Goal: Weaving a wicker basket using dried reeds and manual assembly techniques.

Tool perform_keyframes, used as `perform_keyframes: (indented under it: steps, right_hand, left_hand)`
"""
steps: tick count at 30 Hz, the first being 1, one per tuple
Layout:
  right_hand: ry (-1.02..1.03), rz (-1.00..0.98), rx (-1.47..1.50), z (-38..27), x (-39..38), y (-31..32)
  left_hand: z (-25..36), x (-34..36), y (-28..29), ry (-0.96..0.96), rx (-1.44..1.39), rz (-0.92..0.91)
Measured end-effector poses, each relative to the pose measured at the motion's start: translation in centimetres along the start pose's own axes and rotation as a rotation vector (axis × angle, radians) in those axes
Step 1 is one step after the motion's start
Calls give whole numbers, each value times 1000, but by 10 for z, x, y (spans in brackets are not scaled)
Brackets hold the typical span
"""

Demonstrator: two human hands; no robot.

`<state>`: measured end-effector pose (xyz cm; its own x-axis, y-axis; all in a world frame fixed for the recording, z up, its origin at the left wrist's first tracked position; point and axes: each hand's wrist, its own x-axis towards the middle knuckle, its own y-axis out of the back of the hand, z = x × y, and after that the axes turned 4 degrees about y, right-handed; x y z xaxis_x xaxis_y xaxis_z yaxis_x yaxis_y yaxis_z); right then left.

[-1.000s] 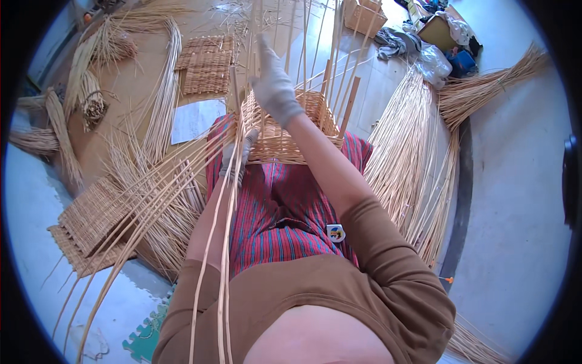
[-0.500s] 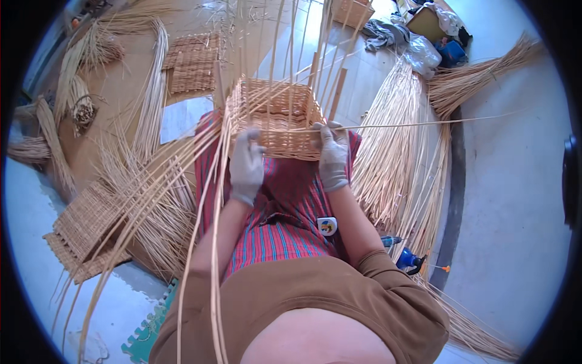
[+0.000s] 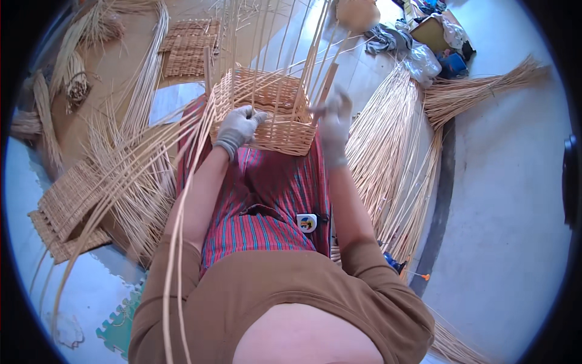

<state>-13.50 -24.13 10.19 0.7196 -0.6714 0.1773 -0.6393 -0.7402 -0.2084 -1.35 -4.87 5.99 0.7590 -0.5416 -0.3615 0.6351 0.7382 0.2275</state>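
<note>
A square wicker basket (image 3: pixel 285 138), partly woven, rests over my lap, its upright stakes (image 3: pixel 260 48) rising tall from the walls. My left hand (image 3: pixel 238 128), in a pale grey glove, is closed at the basket's near rim, thumb and fingers pinched there. My right hand (image 3: pixel 335 130), gloved too, is raised just off the basket's right corner and smeared by motion. Whether it holds a strand cannot be made out. A flat wooden stick (image 3: pixel 327 84) stands at that corner. Long loose strands (image 3: pixel 197 136) run from the basket's left side down past my left arm.
Bundles of pale wicker rods (image 3: pixel 388 139) lie along the right, with a darker bundle (image 3: pixel 479 88) behind. Woven panels (image 3: pixel 73 203) lie at lower left, another panel (image 3: pixel 191 48) at the far left. A round blurred brown thing (image 3: pixel 357 15) is at the top.
My right hand has lifted off the rim, and the long strand stretching rightward from it no longer shows. My left hand has moved up onto the near rim and pinched there.
</note>
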Motion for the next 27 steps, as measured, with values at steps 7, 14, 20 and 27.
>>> perform_keyframes:
  steps: [7, 14, 20, 27]
  right_hand:
    - [-67, 279, 225, 15, -50, 78]
    - [298, 19, -357, -35, 1, 5]
    - [147, 20, 211, 6, 45, 2]
    - [-172, 534, 853, 37, 1, 38]
  left_hand:
    - [7, -31, -24, -766, 83, 690]
    - [37, -3, -79, -185, 494, -13]
    - [6, 21, -74, -300, 269, 32]
    - [26, -51, -78, -853, 461, 595]
